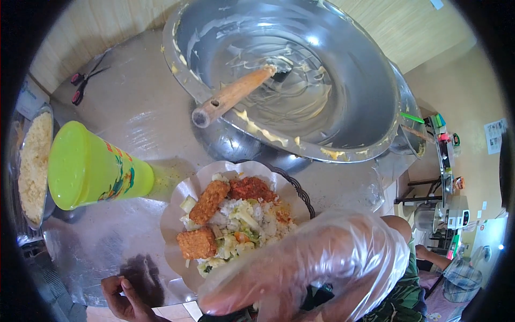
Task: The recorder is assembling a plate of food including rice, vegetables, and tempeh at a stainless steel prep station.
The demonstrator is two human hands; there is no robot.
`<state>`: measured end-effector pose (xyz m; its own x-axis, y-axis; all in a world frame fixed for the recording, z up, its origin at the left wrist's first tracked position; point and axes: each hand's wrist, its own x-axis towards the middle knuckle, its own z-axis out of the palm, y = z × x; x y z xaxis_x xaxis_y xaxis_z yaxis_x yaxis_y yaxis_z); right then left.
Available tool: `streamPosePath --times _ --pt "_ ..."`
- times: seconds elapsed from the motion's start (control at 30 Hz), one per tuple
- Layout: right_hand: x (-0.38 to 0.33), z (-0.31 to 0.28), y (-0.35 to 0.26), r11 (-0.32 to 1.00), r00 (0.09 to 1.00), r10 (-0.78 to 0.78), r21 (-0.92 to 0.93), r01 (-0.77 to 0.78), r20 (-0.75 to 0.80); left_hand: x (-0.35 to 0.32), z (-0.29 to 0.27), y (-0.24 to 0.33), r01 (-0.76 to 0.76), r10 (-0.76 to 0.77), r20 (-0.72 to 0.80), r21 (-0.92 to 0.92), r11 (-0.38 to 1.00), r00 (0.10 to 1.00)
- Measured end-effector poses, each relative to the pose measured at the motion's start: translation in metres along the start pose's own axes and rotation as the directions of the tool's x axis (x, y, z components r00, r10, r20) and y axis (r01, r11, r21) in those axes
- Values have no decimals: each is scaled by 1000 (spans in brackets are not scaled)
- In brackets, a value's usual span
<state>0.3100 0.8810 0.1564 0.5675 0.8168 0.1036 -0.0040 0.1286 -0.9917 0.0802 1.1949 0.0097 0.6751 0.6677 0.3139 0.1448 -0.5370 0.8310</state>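
Note:
My right hand [327, 252], in a clear plastic glove, is raised close over the near right side of a scalloped paper-lined plate [171, 236]. Its fingers bend toward me, and what lies between the fingertips is hidden. White rice [263, 214], chopped vegetables [230, 249], a red chili dish [252, 189] and two brown fried pieces, one stick-like [209, 202] and one blocky [197, 243], fill the plate. A dark woven rim [300, 188] shows behind it. My bare left hand [127, 300] rests at the table's near edge, fingers loosely curled with nothing visible in them.
Beyond the plate tilts a large metal bowl [370, 107] smeared with pale cream, a wooden-handled tool [236, 96] lying across its rim. A lime-green cup [102, 166] stands left, beside a bowl of pale crumbs [35, 166]. Scissors [86, 80] lie farther back. Another person [456, 279] is at right.

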Motion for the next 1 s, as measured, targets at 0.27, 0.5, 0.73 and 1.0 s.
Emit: streamPosePath --times 0.27,0.5,0.73,1.0 --pt "12 -6 7 984 972 28 -175 14 235 6 11 13 -88 89 -22 48 995 996" --pt "-3 7 14 375 968 186 -923 90 170 2 5 9 -110 113 -36 78 991 993" --pt "-13 -15 7 502 988 -78 -851 155 134 4 7 10 -115 117 -19 72 991 993" --pt "-22 -16 20 451 941 296 -893 15 165 2 1 0 -102 103 -35 41 994 994"
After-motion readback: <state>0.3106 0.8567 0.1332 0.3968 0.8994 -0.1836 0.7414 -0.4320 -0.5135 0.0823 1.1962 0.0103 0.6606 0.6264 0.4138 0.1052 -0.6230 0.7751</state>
